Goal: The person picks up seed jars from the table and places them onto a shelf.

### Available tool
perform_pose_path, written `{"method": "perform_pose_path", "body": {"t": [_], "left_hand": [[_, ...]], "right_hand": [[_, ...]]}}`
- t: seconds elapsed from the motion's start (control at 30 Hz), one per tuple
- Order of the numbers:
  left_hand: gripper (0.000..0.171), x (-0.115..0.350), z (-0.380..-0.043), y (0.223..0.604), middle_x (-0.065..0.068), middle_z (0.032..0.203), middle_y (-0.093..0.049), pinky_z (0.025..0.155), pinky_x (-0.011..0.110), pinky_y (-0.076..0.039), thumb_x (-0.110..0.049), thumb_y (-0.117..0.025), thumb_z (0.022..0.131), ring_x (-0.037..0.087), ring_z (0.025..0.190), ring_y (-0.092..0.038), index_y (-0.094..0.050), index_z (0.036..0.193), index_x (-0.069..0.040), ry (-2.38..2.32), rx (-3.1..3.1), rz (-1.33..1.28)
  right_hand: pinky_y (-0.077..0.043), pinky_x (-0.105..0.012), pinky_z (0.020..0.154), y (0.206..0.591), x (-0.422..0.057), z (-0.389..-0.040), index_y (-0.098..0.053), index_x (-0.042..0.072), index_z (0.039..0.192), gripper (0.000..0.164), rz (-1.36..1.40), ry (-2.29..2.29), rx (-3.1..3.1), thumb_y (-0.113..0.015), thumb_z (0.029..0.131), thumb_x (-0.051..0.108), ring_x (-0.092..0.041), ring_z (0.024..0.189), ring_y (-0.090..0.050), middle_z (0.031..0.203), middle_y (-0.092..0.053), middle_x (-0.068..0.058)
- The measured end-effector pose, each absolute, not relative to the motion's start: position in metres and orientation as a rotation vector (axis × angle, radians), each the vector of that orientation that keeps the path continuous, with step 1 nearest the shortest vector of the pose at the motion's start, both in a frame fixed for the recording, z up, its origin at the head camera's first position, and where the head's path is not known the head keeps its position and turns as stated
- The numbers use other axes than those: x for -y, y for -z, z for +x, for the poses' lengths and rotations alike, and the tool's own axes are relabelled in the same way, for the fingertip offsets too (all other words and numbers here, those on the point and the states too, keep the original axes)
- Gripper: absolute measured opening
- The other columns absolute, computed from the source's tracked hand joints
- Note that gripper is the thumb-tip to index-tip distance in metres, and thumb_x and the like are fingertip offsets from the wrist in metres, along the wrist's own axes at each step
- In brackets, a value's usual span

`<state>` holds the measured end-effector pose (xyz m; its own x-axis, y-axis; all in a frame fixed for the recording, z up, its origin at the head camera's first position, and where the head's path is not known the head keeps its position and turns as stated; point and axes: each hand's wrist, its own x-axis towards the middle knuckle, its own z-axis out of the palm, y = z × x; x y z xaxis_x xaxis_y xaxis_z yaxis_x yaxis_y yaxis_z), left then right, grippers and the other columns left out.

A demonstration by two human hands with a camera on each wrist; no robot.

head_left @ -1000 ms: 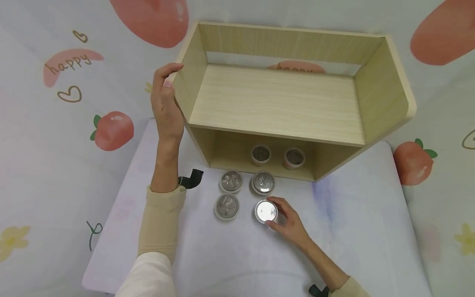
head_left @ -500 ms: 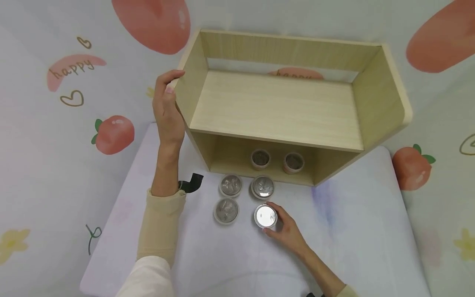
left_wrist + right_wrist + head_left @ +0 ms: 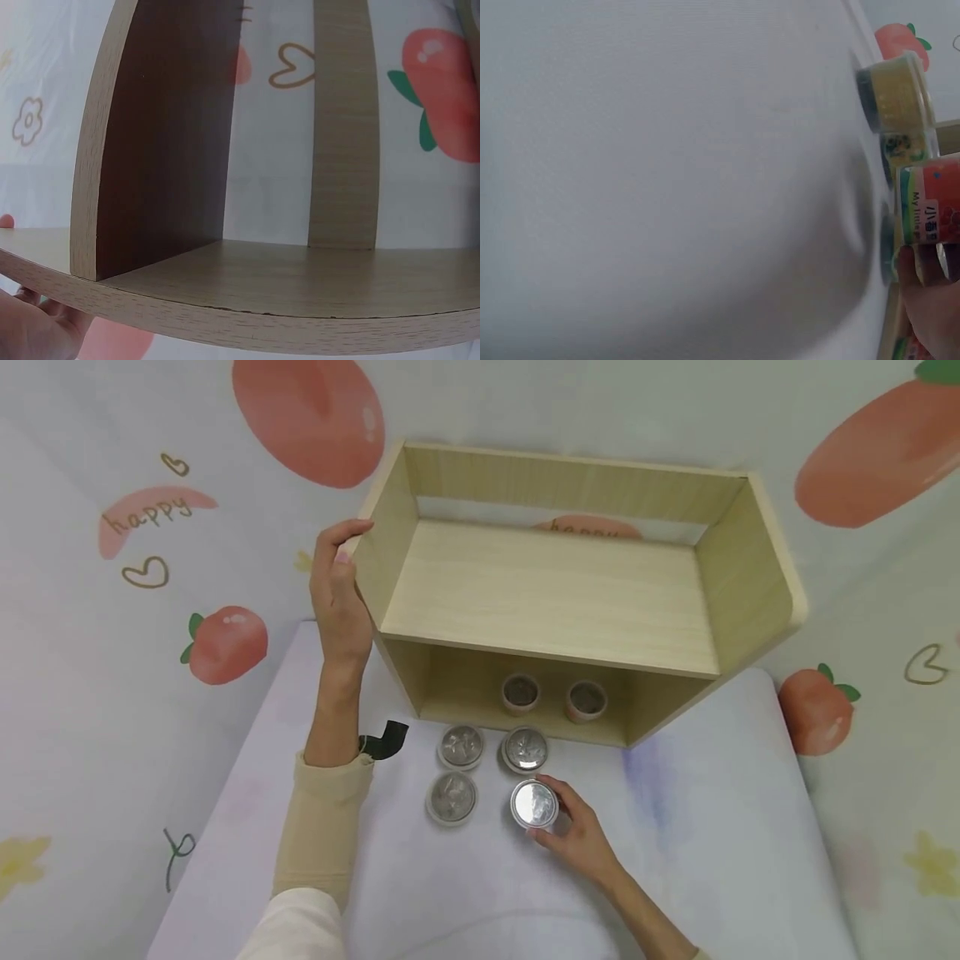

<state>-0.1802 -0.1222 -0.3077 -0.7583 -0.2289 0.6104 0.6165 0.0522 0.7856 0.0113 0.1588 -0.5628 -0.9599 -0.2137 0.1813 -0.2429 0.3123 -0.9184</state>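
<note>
My left hand (image 3: 341,597) grips the left side panel of a pale wooden shelf (image 3: 547,585), fingers over its edge. In the left wrist view, part of the left hand (image 3: 37,330) shows behind the panel. My right hand (image 3: 581,839) holds a round silver-topped tub (image 3: 534,803) between thumb and fingers. The right wrist view shows that tub's red and green label (image 3: 937,202); whether it touches the table I cannot tell. Just beyond and left of it stand three similar tubs: one tub (image 3: 525,748), a second tub (image 3: 461,746) and a third tub (image 3: 452,797).
Inside the shelf's lower compartment stand two dark-topped cups, a left cup (image 3: 521,693) and a right cup (image 3: 587,700). The shelf stands at the back of a white-covered table (image 3: 465,893), before a fruit-printed cloth (image 3: 247,543). A black strap end (image 3: 386,741) sticks out by the left wrist.
The head view has shifted, so the whole scene sits lower in it. Both hands keep their holds, and the tub stays at nearly the same place beside the others.
</note>
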Motion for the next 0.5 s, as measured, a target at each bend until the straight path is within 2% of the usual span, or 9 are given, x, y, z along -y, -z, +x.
{"method": "perform_pose_path", "body": {"t": [0.2,0.3,0.43,0.5], "left_hand": [[0.042,0.124,-0.183,0.313,0.004,0.116,-0.060,0.085,0.027,-0.042,-0.019,-0.032,0.095,0.021,0.101,-0.053,-0.064,0.117,-0.001,1.759,1.720,-0.388],[0.042,0.126,-0.189,0.319,0.003,0.116,-0.060,0.085,0.027,-0.042,-0.019,-0.033,0.095,0.020,0.100,-0.053,-0.064,0.117,-0.001,1.741,1.721,-0.386],[0.042,0.129,-0.194,0.322,0.004,0.116,-0.060,0.084,0.027,-0.043,-0.019,-0.033,0.095,0.021,0.099,-0.053,-0.064,0.117,-0.001,1.741,1.715,-0.388],[0.043,0.130,-0.195,0.323,0.004,0.117,-0.060,0.084,0.027,-0.043,-0.020,-0.033,0.094,0.021,0.100,-0.053,-0.065,0.118,-0.001,1.741,1.724,-0.392]], "right_hand": [[-0.050,-0.041,0.095,0.548,-0.161,0.009,-0.050,0.008,0.142,0.078,0.482,-1.834,2.507,-0.087,0.073,0.007,-0.036,0.115,-0.059,0.136,-0.057,-0.013],[-0.048,-0.035,0.098,0.540,-0.161,0.005,-0.050,0.010,0.142,0.077,0.529,-1.852,2.501,-0.087,0.074,0.007,-0.029,0.118,-0.059,0.136,-0.057,-0.010],[-0.048,-0.033,0.097,0.527,-0.158,-0.002,-0.049,0.006,0.141,0.077,0.576,-1.807,2.514,-0.087,0.074,0.005,-0.021,0.120,-0.058,0.136,-0.057,-0.010],[-0.049,-0.036,0.096,0.514,-0.155,-0.006,-0.049,0.001,0.140,0.078,0.577,-1.769,2.530,-0.087,0.073,0.002,-0.025,0.120,-0.058,0.135,-0.057,-0.014]]}}
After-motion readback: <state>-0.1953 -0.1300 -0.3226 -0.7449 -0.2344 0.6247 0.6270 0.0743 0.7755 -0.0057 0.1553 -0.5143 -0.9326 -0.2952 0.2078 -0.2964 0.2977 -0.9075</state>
